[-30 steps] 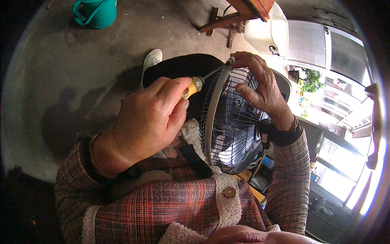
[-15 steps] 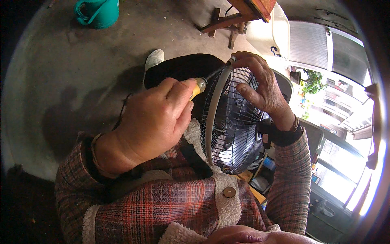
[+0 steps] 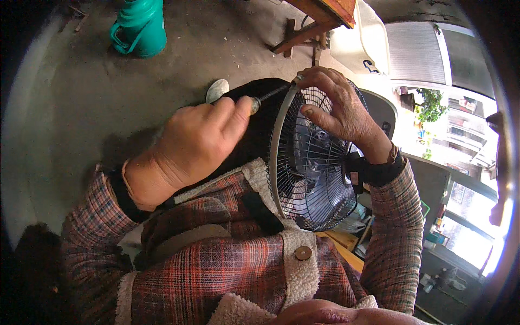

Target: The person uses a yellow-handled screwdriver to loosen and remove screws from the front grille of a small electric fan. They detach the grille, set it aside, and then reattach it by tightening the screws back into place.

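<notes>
On the lap, head view: an electric fan [image 3: 311, 162] rests against the person's plaid jacket [image 3: 216, 260], its round wire grille facing right and its pale rim standing nearly on edge.
Left hand: the left hand [image 3: 189, 146] is curled shut around the handle of a screwdriver [image 3: 265, 97]; only the end of the handle and the dark shaft show past the thumb and forefinger.
Screwdriver: the shaft runs up and to the right from the left fist to the top of the fan's rim, where its tip meets the rim just under the right hand's fingertips.
Right hand: the right hand [image 3: 338, 105] lies over the top of the grille, fingers bent and pinching the rim at the spot where the screwdriver tip arrives; the thumb presses on the wires of the grille lower down.
Fan relative to fingers: the rim passes between the two hands, touching the right fingers, with the left fist just beside its back side.
Fan body: the black back housing [image 3: 260, 124] sits behind the rim, partly hidden by the left hand.
Floor: a green watering can [image 3: 138, 27] stands well apart at the upper left on the grey concrete floor [image 3: 70, 108].
Upper right: wooden table legs [image 3: 306, 32] near a white plastic chair [image 3: 360, 38].
</notes>
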A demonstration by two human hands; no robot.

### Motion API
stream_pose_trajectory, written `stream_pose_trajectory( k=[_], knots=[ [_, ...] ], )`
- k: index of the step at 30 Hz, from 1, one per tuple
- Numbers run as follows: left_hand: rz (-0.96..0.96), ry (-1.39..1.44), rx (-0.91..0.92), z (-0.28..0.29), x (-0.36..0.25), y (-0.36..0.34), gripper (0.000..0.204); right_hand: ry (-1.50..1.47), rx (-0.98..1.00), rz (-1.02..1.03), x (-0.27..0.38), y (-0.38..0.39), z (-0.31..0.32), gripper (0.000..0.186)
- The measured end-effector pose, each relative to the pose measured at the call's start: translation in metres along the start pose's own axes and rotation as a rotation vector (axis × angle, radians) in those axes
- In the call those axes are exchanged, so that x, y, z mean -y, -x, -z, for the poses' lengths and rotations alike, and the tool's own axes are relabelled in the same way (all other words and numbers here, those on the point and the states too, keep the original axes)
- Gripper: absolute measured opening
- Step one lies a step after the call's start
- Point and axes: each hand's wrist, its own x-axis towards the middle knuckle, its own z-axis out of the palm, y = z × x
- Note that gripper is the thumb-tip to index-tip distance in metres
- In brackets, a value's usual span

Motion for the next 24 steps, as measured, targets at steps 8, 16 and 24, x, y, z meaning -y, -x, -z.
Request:
stream_pose_trajectory(
  k=[8, 16, 24],
  knots=[
    [1.022, 1.292, 0.415, 0.012, 0.001, -0.010, 0.028, -0.005, 0.067, -0.048, 0.002, 0.003, 0.003, 0.050],
    [-0.169, -0.370, 0.002, 0.005, -0.011, -0.005, 0.037, -0.010, 0.068, -0.098, 0.004, 0.007, 0.004, 0.051],
    [0.838, 0.947, 0.281, -0.001, -0.005, -0.007, 0.031, 0.009, 0.039, -0.044, 0.002, 0.008, 0.002, 0.048]
  ],
)
